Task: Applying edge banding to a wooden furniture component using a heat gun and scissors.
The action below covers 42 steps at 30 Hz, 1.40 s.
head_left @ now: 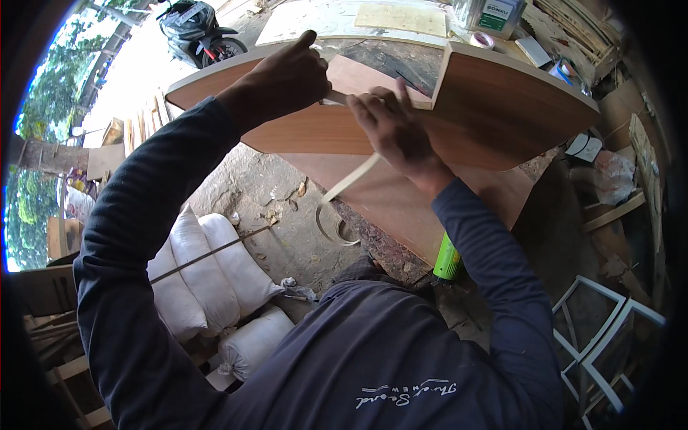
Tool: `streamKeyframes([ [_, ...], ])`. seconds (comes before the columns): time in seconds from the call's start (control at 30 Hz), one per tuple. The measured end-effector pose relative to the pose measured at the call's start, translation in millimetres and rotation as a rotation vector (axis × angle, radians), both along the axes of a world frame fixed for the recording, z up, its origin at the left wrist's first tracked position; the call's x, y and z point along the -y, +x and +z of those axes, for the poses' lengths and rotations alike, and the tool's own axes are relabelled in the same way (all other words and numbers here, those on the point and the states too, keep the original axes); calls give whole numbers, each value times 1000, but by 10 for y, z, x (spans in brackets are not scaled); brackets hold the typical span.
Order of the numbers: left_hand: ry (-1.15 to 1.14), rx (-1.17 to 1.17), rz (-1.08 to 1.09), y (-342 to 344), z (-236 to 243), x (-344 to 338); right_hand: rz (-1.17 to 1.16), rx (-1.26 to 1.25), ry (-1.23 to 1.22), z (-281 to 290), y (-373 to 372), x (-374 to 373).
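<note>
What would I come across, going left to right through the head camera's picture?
Motorcycle → left hand's fingers → right hand's fingers → bright green cylindrical object → pinkish tape roll → white frames.

A single head-worn fisheye view, set above the wearer's torso, faces down and forward; torso and sleeves lie closest, the worktop farther off with its near corner toward the wearer, a motorcycle well beyond the left end of the brown panel
</note>
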<state>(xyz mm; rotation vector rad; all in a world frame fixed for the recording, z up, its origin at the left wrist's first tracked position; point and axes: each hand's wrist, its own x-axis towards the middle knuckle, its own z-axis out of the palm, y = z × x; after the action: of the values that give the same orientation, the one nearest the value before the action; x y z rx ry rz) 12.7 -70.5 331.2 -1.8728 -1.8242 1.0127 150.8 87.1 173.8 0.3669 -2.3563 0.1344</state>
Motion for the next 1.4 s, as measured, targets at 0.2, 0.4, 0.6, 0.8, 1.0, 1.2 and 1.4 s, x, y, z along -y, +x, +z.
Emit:
streamKeyframes([
  [0.2,46,-28,-112,-67,-58,39,-109,231,-183,202,327,-20],
  [0.4,24,45,-157,-177,-24,108,12,300,-76,507,-55,-212],
  [0.6,-107,140,-63,55,147,-20,61,369,-8,608,-291,-190],
  [0.8,28,0,-191,-28,-84,90,112,434,-46,588,-472,-92],
  [1.0,65,49,-240,-81,-136,99,157,337,-193,495,-566,-18],
  [1.2,-40,-31,-236,-66,-42,54,166,302,-325,373,-488,-97],
  [1.4,-148,115,-57,-90,-113,-33,226,76,-422,230,-424,-51],
])
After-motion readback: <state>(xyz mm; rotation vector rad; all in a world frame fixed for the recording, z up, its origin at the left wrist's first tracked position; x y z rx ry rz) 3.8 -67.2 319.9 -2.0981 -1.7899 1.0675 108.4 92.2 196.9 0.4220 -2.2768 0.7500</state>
